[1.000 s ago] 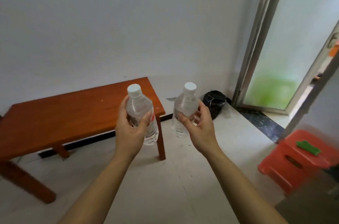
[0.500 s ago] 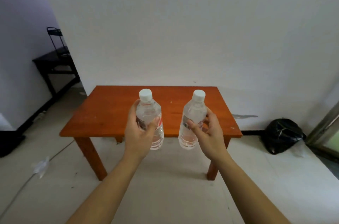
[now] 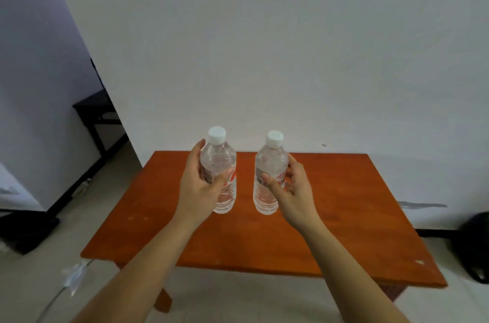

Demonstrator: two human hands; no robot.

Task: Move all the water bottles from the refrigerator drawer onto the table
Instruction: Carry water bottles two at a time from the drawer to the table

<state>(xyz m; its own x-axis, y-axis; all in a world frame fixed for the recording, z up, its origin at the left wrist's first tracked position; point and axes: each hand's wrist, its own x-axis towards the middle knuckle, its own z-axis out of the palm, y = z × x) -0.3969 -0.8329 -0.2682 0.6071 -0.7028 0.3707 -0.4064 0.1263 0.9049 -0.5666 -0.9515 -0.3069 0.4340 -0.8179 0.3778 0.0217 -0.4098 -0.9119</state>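
Note:
My left hand point(image 3: 199, 185) grips a clear water bottle point(image 3: 221, 161) with a white cap and a red-and-white label. A second clear, white-capped water bottle point(image 3: 270, 164) is held upright in my right hand point(image 3: 289, 190). Both bottles are side by side, a small gap apart, over the middle of the orange-brown wooden table point(image 3: 344, 216). I cannot tell whether their bases touch the tabletop. The refrigerator drawer is out of view.
A white wall rises right behind the table. A black side table point(image 3: 96, 111) stands in the passage at the left. A black bag point(image 3: 476, 243) lies on the floor at the right. A crumpled clear plastic piece point(image 3: 74, 275) lies by the table's front left leg.
The view has swung left and closed in on the table. Both bottles, once held before the table's front edge, are now over its middle. My grips are unchanged.

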